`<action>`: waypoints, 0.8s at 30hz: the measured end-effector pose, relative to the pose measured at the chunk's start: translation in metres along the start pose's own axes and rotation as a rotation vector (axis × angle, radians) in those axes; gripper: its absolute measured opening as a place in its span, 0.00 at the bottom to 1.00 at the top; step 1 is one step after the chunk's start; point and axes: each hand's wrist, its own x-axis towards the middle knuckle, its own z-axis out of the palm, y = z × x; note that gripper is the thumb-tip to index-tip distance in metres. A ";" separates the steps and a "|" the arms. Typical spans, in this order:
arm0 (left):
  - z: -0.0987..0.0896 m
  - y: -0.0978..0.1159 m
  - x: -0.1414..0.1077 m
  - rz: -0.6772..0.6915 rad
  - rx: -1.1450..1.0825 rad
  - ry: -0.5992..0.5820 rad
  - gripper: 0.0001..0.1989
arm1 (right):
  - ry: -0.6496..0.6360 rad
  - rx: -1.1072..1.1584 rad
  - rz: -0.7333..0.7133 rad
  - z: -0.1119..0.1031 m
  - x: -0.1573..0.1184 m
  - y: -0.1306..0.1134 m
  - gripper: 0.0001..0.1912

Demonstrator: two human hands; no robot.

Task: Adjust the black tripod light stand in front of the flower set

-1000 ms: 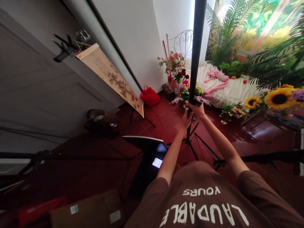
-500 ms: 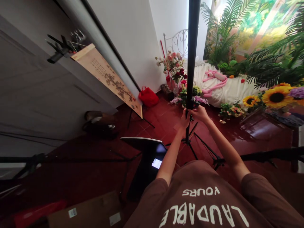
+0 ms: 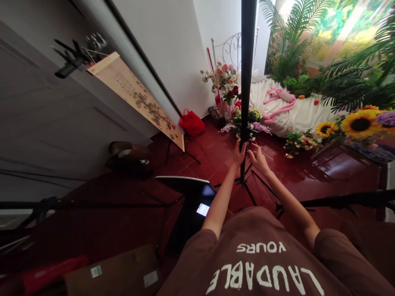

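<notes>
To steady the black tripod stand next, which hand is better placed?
Probably left: the left hand wraps around the stand's pole, while the right hand is beside it, not around it.

Below the bare fingers (image 3: 258, 153), I see a brown short-sleeved shirt (image 3: 256, 226) with lettering (image 3: 237, 276), seemingly cream: "LAUDABLE", "YOURS".

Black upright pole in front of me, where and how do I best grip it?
Probably around the black pole just above the left hand, coming from the near side: it stands upright, looks slim enough to wrap, and its legs splay out lower down.
</notes>
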 end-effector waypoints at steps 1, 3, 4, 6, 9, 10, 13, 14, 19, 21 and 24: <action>0.000 -0.001 0.000 0.003 0.000 -0.004 0.26 | 0.004 0.001 0.000 0.000 0.001 0.001 0.30; 0.000 -0.003 0.001 -0.001 -0.013 -0.007 0.26 | -0.008 -0.015 -0.018 -0.001 0.001 0.002 0.33; 0.001 -0.003 0.001 -0.005 -0.021 -0.011 0.27 | -0.016 -0.024 -0.028 -0.002 0.002 0.002 0.34; 0.002 -0.004 0.001 -0.015 -0.031 -0.007 0.27 | -0.024 -0.015 -0.030 -0.001 0.002 0.003 0.34; 0.002 -0.003 0.000 -0.037 -0.037 0.021 0.29 | 0.001 0.137 0.057 0.009 0.003 0.005 0.31; 0.002 -0.002 -0.001 -0.049 -0.045 0.027 0.30 | 0.023 0.227 0.110 0.015 0.004 0.006 0.30; 0.002 0.002 -0.002 -0.136 -0.098 -0.014 0.30 | 0.117 0.503 0.282 0.031 0.006 0.005 0.26; 0.001 0.003 -0.003 -0.176 -0.118 -0.041 0.30 | 0.144 0.585 0.335 0.035 0.007 0.004 0.24; -0.001 0.000 0.000 -0.160 -0.110 -0.047 0.24 | 0.127 1.034 0.557 0.036 0.013 0.000 0.05; -0.001 -0.003 0.002 -0.095 -0.081 -0.006 0.23 | 0.030 1.168 0.597 0.030 0.016 0.002 0.05; 0.000 -0.006 0.004 -0.061 -0.070 0.006 0.22 | -0.127 1.239 0.594 0.022 0.021 0.007 0.09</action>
